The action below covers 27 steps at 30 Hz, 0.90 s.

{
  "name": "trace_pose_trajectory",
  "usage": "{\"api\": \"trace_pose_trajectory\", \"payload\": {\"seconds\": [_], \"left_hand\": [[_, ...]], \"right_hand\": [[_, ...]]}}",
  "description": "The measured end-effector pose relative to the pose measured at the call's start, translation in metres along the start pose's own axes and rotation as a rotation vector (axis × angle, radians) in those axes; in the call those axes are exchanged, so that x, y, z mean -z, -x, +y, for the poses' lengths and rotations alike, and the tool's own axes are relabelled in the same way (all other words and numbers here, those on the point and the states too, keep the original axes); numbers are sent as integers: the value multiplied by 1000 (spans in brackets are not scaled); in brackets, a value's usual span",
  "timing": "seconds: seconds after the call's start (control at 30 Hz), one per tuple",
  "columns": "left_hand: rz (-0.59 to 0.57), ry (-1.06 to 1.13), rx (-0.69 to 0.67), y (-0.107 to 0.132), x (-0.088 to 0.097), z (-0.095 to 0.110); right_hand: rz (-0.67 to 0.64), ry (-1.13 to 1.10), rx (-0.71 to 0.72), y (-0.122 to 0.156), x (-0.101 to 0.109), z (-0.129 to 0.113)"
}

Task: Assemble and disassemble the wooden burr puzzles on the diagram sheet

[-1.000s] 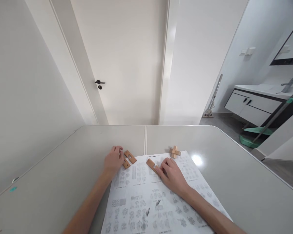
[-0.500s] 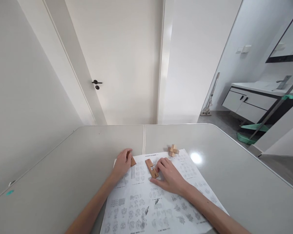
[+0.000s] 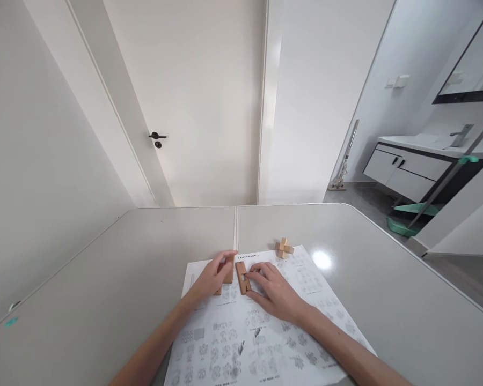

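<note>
My left hand (image 3: 210,277) is closed round a brown wooden puzzle piece (image 3: 229,272), which it partly covers. Below its fingers shows another bit of brown wood (image 3: 218,292); whether that belongs to the same piece I cannot tell. My right hand (image 3: 276,294) grips the right side of a flat notched wooden puzzle piece (image 3: 240,280) with thumb and fingers. The two pieces stand side by side with a narrow gap, over a printed sheet (image 3: 241,313) of small diagrams.
An assembled cross-shaped wooden puzzle (image 3: 284,248) sits at the sheet's far edge. The pale table (image 3: 145,268) has a seam down its middle. Beyond it are a closed door (image 3: 201,107) and, at right, a sink cabinet (image 3: 410,166) and a green dustpan (image 3: 402,227).
My left hand has moved right with its wooden piece, close to the notched one. The notched piece has shifted slightly left and turned more upright under my right hand.
</note>
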<state>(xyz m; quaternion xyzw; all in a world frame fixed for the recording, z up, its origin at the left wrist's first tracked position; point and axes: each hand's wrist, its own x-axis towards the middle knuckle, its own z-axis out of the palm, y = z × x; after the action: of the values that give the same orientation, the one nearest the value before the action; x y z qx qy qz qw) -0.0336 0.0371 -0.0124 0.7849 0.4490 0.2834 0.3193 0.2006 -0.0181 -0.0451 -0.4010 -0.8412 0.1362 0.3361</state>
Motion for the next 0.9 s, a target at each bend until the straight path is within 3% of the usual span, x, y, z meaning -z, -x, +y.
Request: {"api": "trace_pose_trajectory", "payload": {"seconds": [0.2,0.37,0.7,0.9], "left_hand": [[-64,-156,-109,5,-8,-11],[-144,-192,-183,6,-6,-8],[-149,-287,-290,5,-6,-6],[-72,-344,-279,4,-5,-10]], "right_hand": [[8,22,0,-2,-1,-1],[2,57,-8,-3,0,-3],[-19,56,39,-3,-1,-2],[-1,11,15,-3,0,-3]]}}
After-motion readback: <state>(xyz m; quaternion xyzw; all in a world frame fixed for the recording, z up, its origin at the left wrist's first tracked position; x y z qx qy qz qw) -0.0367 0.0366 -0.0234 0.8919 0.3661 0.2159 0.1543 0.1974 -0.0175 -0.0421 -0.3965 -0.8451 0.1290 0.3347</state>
